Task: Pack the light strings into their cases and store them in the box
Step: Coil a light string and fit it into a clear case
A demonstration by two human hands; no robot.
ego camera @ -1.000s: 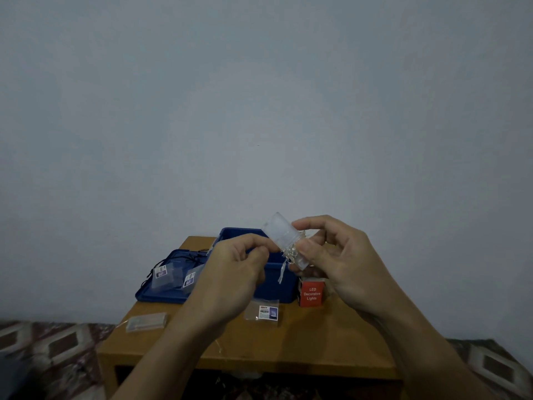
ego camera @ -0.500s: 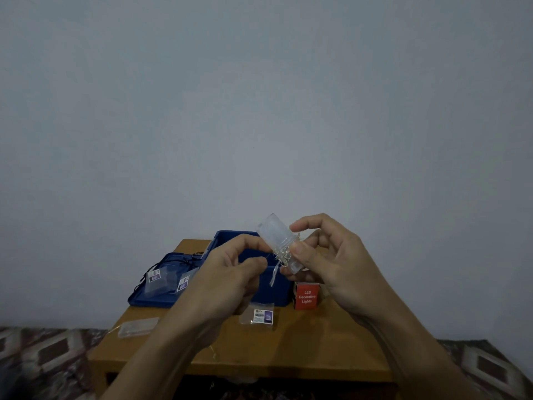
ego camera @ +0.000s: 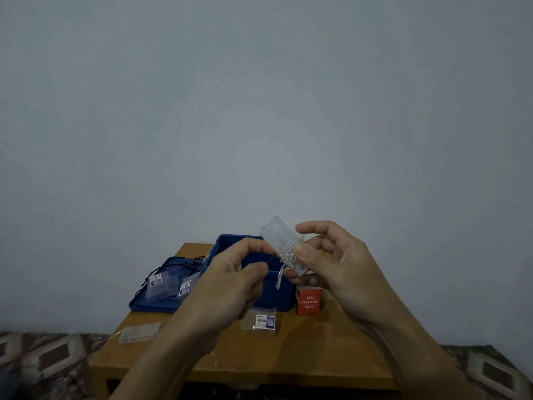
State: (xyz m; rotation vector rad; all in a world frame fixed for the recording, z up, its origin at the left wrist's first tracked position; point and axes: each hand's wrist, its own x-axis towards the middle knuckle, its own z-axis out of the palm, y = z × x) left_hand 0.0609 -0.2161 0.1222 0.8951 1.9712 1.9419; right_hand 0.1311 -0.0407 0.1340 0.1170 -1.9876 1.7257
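My right hand (ego camera: 328, 267) grips a clear battery pack (ego camera: 278, 233) with thin silver light string (ego camera: 287, 255) wound around its lower half, held up in front of the blue box (ego camera: 277, 295). My left hand (ego camera: 230, 281) pinches the loose end of that wire just left of the pack. On the wooden table (ego camera: 288, 359) lie a clear plastic case with a label (ego camera: 261, 320) and another wire-wrapped battery pack (ego camera: 140, 332). Two more labelled clear cases (ego camera: 157, 285) rest on the box's open lid (ego camera: 150, 306).
A red carton marked LED Decorative Lights (ego camera: 309, 301) stands right of the blue box. Black cord lies on the lid's far side. A patterned floor shows on both sides of the small table, and a plain wall stands behind it.
My left hand has drawn the wire a little away from the pack. The view has shifted slightly; the right hand keeps its grip on the pack.
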